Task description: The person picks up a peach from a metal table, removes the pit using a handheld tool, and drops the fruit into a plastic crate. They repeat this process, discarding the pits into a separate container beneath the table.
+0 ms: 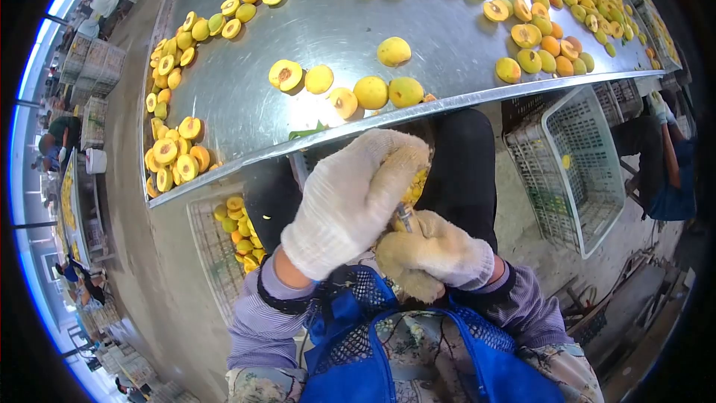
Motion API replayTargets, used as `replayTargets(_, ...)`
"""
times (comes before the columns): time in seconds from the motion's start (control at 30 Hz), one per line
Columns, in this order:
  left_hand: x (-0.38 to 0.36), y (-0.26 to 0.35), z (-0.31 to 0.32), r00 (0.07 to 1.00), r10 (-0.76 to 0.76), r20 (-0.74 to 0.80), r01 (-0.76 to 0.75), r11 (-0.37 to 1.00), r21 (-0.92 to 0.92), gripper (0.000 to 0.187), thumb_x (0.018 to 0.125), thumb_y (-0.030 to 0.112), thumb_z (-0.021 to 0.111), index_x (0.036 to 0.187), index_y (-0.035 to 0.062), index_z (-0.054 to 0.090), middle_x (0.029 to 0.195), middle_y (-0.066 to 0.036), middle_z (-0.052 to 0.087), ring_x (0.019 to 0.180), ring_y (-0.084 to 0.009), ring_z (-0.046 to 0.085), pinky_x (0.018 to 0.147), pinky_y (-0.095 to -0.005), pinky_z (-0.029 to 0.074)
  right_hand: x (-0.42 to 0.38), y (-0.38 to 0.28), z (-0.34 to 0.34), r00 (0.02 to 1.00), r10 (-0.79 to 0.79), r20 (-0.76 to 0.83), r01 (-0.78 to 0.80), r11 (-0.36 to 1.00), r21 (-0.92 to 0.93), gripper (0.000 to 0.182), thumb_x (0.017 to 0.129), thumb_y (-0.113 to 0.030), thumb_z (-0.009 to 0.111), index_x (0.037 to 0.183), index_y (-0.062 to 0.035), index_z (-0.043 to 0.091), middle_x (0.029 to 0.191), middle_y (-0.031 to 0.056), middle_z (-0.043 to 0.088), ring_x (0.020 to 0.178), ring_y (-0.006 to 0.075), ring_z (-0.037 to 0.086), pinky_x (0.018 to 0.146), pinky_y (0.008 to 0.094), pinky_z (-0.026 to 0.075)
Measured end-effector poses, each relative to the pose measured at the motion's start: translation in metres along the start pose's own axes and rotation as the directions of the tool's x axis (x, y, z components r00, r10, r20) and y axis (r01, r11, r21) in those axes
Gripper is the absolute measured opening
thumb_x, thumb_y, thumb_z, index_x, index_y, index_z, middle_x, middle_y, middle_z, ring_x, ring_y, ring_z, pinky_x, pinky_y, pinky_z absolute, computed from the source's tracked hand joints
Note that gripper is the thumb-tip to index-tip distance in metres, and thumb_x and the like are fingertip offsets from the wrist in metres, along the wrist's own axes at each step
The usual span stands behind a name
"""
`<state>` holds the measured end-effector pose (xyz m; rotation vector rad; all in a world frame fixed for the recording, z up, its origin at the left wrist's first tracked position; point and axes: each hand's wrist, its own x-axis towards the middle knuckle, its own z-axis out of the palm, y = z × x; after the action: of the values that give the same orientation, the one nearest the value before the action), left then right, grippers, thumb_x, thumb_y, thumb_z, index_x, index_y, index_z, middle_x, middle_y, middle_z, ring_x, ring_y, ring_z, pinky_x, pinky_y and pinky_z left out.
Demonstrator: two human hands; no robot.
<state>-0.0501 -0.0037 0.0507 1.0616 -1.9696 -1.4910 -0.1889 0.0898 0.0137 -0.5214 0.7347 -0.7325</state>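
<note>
Gloved hands [335, 205] occupy the gap between lap [464, 175] and metal table's rim [492, 95].

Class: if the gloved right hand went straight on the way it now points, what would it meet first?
The right hand points toward the picture's left, so it would probably meet the gloved left hand first, though depth between the two is hard to judge.
</note>
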Motion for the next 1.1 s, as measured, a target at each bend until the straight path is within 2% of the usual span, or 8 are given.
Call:
replayTargets(0.1, -0.001, -0.008, 0.011, 0.874, 0.469, -0.126, -0.415, 0.856, 0.308, 0.020, 0.087, 0.008, 0.059, 0.104, -0.0015, 0.063, 0.098, -0.015, 0.066, 0.085, -0.0300, 0.066, 0.075, -0.0324, 0.053, -0.004, 0.003, -0.009, 0.999, 0.024, 0.037, -0.025, 0.999, 0.041, 0.032, 0.094, -0.028, 0.056, 0.076, -0.0020, 0.056, 0.048, 0.0018, 0.048, 0.035, 0.0093, 0.044, 0.034, 0.0213, 0.035)
replayTargets(0.2, -0.001, -0.008, 0.012, 0.831, 0.552, -0.065, -0.487, 0.779, 0.394, 0.020, 0.085, 0.006, 0.060, 0.103, -0.0014, 0.063, 0.097, -0.016, 0.066, 0.085, -0.0304, 0.066, 0.074, -0.0330, 0.053, -0.002, 0.025, -0.017, 0.995, -0.099, 0.020, 0.096, 0.989, 0.113, 0.026, 0.092, -0.027, 0.060, 0.087, -0.0011, 0.060, 0.061, 0.0016, 0.056, 0.043, 0.0081, 0.050, 0.038, 0.0198, 0.039)
replayTargets(0.4, 0.000, 0.001, 0.009, 0.999, 0.039, -0.033, -0.043, 0.992, -0.123, 0.022, 0.082, 0.004, 0.061, 0.104, 0.0004, 0.064, 0.099, -0.017, 0.067, 0.085, -0.0308, 0.067, 0.073, -0.0341, 0.054, -0.004, 0.023, -0.022, 0.996, -0.001, 0.092, -0.018, 0.978, 0.207, 0.027, 0.090, -0.024, 0.064, 0.102, -0.0002, 0.060, 0.084, 0.0041, 0.062, 0.071, 0.0087, 0.059, 0.062, 0.0214, 0.050)
replayTargets(0.5, 0.001, -0.010, 0.010, 0.842, 0.538, -0.048, -0.516, 0.827, 0.224, 0.021, 0.084, 0.005, 0.058, 0.104, -0.0003, 0.064, 0.098, -0.015, 0.067, 0.082, -0.0254, 0.066, 0.074, -0.0322, 0.053, -0.012, 0.030, -0.023, 1.000, 0.015, -0.005, -0.013, 0.975, 0.223, 0.026, 0.090, -0.021, 0.063, 0.107, -0.0010, 0.059, 0.093, 0.0043, 0.062, 0.084, 0.0093, 0.060, 0.071, 0.0226, 0.050)
replayTargets(0.6, 0.000, -0.009, 0.012, 0.774, 0.632, -0.035, -0.582, 0.731, 0.357, 0.020, 0.086, 0.004, 0.054, 0.103, -0.0011, 0.064, 0.096, -0.012, 0.067, 0.079, -0.0192, 0.063, 0.074, -0.0292, 0.051, -0.015, 0.026, -0.019, 0.995, 0.054, -0.083, -0.041, 0.988, 0.147, 0.023, 0.090, -0.017, 0.062, 0.108, -0.0018, 0.059, 0.094, 0.0051, 0.062, 0.087, 0.0099, 0.060, 0.071, 0.0226, 0.050)
replayTargets(0.8, -0.002, -0.012, 0.011, 0.982, 0.182, 0.041, -0.168, 0.959, -0.229, 0.021, 0.085, 0.003, 0.052, 0.102, -0.0010, 0.064, 0.095, -0.011, 0.067, 0.078, -0.0155, 0.061, 0.075, -0.0283, 0.050, -0.010, 0.016, -0.018, 0.960, 0.040, 0.277, -0.183, 0.839, 0.512, 0.016, 0.089, -0.017, 0.062, 0.098, -0.0046, 0.060, 0.083, 0.0031, 0.062, 0.072, 0.0103, 0.060, 0.062, 0.0236, 0.048)
replayTargets(0.93, -0.002, -0.015, 0.014, 0.814, 0.579, -0.043, -0.569, 0.811, 0.138, 0.023, 0.079, 0.002, 0.055, 0.099, -0.0019, 0.066, 0.096, -0.015, 0.069, 0.082, -0.0243, 0.064, 0.076, -0.0318, 0.051, -0.013, 0.019, -0.010, 0.966, 0.068, 0.248, -0.186, 0.852, 0.490, 0.015, 0.089, -0.020, 0.063, 0.091, -0.0059, 0.059, 0.074, 0.0006, 0.060, 0.063, 0.0087, 0.058, 0.056, 0.0225, 0.045)
replayTargets(1.1, -0.005, -0.013, 0.013, 0.948, 0.303, 0.092, -0.264, 0.917, -0.299, 0.026, 0.081, 0.010, 0.064, 0.104, -0.0010, 0.065, 0.102, -0.016, 0.067, 0.082, -0.0209, 0.067, 0.071, -0.0295, 0.053, -0.016, 0.017, -0.010, 0.928, 0.022, 0.372, -0.225, 0.828, 0.513, 0.018, 0.088, -0.020, 0.065, 0.095, -0.0051, 0.059, 0.075, 0.0006, 0.059, 0.062, 0.0085, 0.057, 0.054, 0.0216, 0.046)
